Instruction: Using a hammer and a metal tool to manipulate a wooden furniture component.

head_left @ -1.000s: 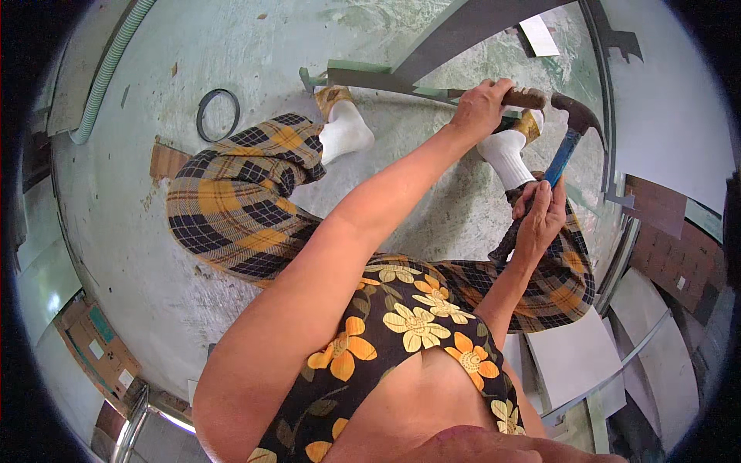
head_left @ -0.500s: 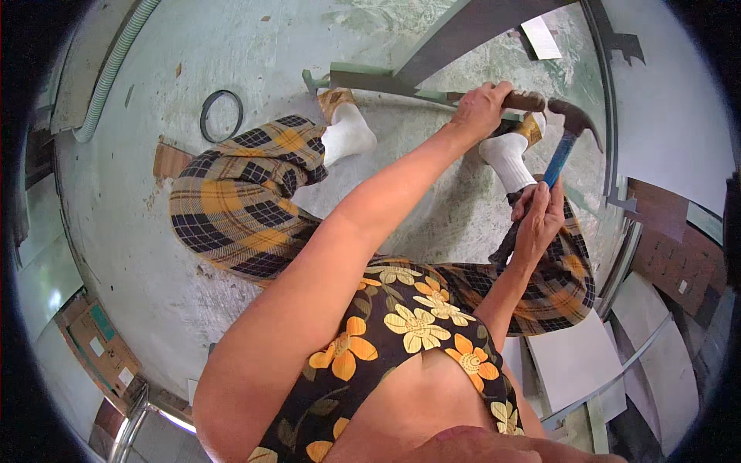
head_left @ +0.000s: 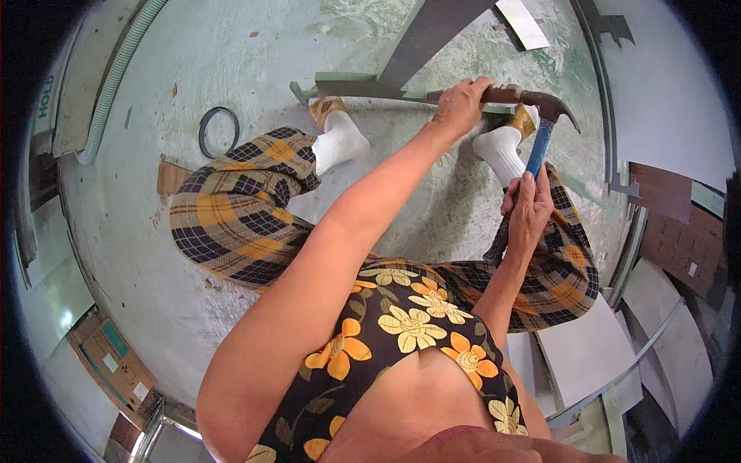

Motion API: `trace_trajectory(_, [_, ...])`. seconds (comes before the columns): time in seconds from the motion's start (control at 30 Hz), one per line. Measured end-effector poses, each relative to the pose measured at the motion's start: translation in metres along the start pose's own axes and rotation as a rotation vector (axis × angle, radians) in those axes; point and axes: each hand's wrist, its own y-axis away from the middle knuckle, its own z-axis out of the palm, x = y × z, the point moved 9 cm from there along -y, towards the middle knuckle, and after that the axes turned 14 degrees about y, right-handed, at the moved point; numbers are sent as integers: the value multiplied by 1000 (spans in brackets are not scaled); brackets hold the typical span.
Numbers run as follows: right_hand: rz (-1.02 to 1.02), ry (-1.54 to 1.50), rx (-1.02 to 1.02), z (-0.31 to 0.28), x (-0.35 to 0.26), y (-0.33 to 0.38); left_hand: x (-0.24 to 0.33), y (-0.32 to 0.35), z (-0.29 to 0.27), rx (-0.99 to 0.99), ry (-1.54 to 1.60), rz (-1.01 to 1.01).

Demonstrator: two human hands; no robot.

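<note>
At twelve o'clock, the left hand (head_left: 461, 104) pins a stiff grey metal bar (head_left: 370, 89) to the floor; the right hand (head_left: 529, 204) grips mid-handle a head-heavy blue-handled steel claw hammer (head_left: 540, 135).

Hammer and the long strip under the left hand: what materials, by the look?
Hammer: the head looks like steel, dark brown and dull, likely rust or tarnish; the handle is glossy blue with a black grip end, probably painted metal or fibreglass, held by the right hand. Strip, held down by the left hand: thin, flat and matte grey-brown with sharp straight edges, so likely metal, though wood cannot be ruled out.
</note>
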Motion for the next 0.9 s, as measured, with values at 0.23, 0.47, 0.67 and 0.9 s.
trace_trajectory(0.23, [-68,-48,105,-13,-5,0,9,3,-4,12,27,30])
trace_trajectory(0.47, [-49,-38,41,-2,-3,0,3,-1,-2,-8,-8,16])
trace_trajectory(0.67, [1,24,-8,10,13,0,-6,2,4,-70,-115,32])
trace_trajectory(0.9, [-10,-31,8,2,8,-4,-9,1,2,-85,-118,45])
